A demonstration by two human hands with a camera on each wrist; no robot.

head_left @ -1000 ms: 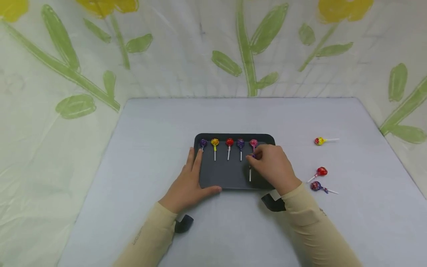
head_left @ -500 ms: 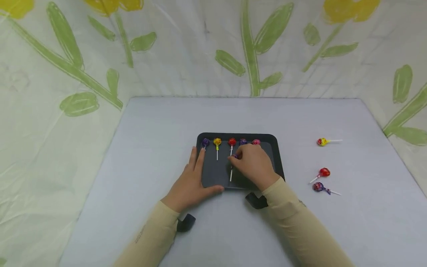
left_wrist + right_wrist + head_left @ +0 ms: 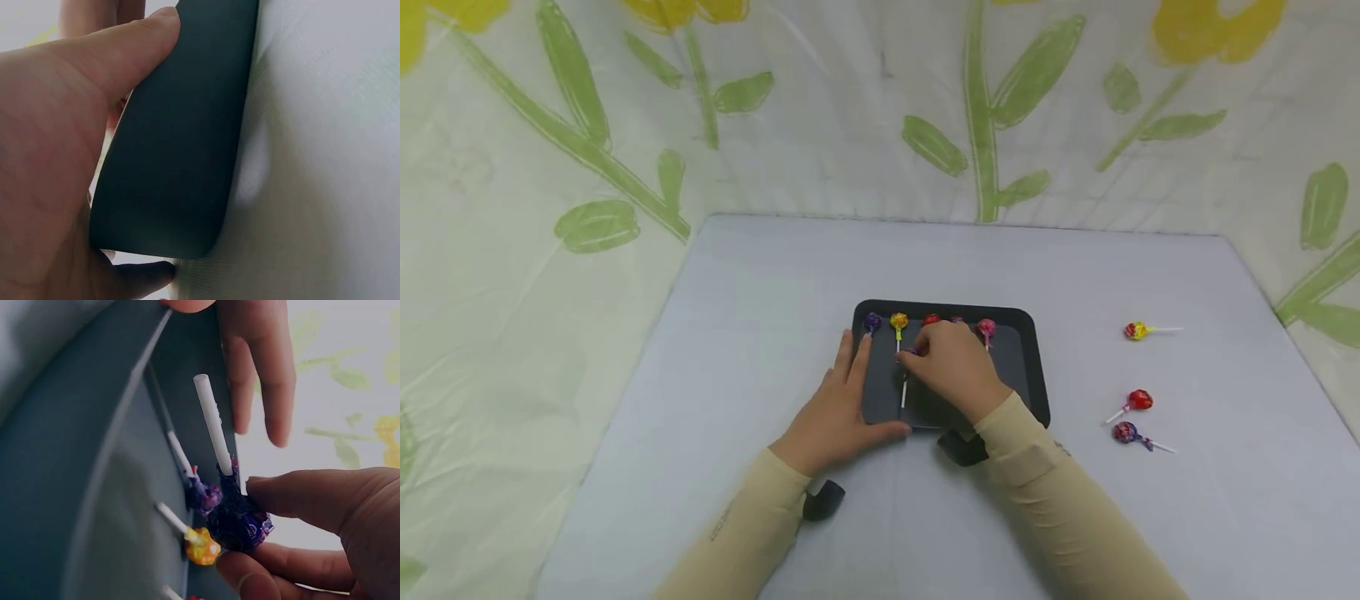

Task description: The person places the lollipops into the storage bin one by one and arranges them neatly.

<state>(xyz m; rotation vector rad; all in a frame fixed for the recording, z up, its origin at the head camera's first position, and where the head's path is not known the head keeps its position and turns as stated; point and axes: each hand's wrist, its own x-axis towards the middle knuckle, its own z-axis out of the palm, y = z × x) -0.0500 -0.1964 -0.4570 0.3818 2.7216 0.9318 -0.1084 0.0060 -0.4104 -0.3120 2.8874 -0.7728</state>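
One purple-wrapped lollipop [image 3: 240, 525] was in hand, pinched by its head between thumb and fingers of the right hand [image 3: 955, 367], white stick free. Position: over the left part of the dark tray [image 3: 1036, 367], on the near side of the yellow lollipop [image 3: 898, 321]. Long axis: head away from the person, stick toward them, nearly parallel to the yellow one's stick, slightly canted. Contact with the tray floor: could not tell. Relation judged to matter most: the held head sat close to the near end of the yellow one's stick.

Right hand pose: reached in from the right across the tray, back of hand uppermost, hiding much of the red lollipop [image 3: 931, 318] and its dark-wrapped neighbour. Left hand [image 3: 835, 417] was just left of the held piece, fingers straight at the tray's left side, thumb along the near edge; it touched the tray and gripped nothing.

Far row, ends: a violet lollipop [image 3: 872, 322] at left, a pink lollipop [image 3: 987, 327] at right. On the bench [image 3: 737, 333], well right of the tray: a yellow-and-red lollipop [image 3: 1138, 331], a loose red lollipop [image 3: 1139, 400] and a blue-and-red lollipop [image 3: 1125, 432].
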